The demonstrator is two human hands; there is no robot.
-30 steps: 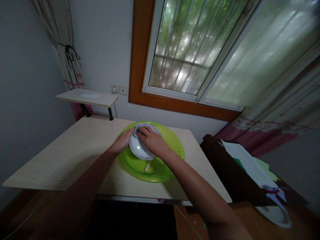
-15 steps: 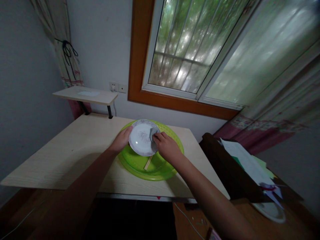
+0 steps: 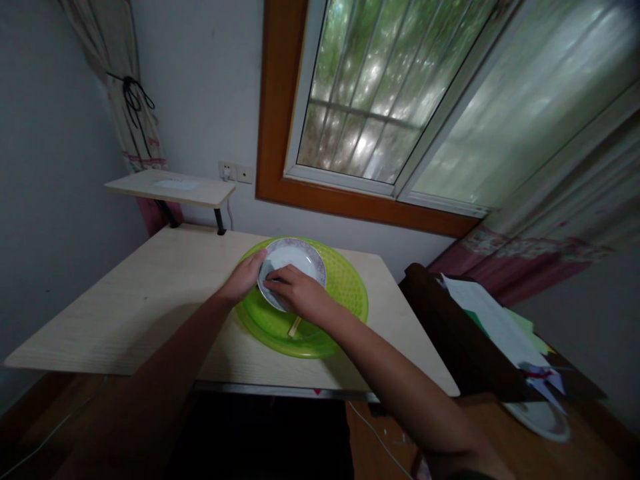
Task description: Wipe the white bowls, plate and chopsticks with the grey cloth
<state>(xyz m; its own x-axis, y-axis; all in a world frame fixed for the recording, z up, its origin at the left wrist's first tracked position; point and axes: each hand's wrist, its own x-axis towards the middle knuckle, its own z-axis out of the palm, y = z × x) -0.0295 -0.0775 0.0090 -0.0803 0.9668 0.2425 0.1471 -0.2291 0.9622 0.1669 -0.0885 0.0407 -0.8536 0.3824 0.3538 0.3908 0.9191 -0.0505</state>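
Observation:
A white plate (image 3: 300, 257) with a greyish patterned rim is tilted above a round green plastic tray (image 3: 350, 283). My left hand (image 3: 245, 275) grips the plate by its left edge. Over the plate's lower left part lies my right hand (image 3: 295, 288), its fingers closed on a grey-blue cloth (image 3: 269, 268) pressed to the surface; most of the cloth is hidden under the fingers. Below the plate, the end of a pair of chopsticks (image 3: 295, 327) shows in the tray, the rest covered by the plate and my right hand.
The tray stands on a pale wooden table (image 3: 165, 293). A small raised shelf (image 3: 200, 193) with a paper on it is at the back left. To the right, papers (image 3: 495, 320) lie on a dark brown piece of furniture (image 3: 450, 333). A window is behind.
My right hand has swept the cloth from the plate's right side to its left side. The left hand keeps its hold on the plate's edge, and the plate's tilt has changed slightly.

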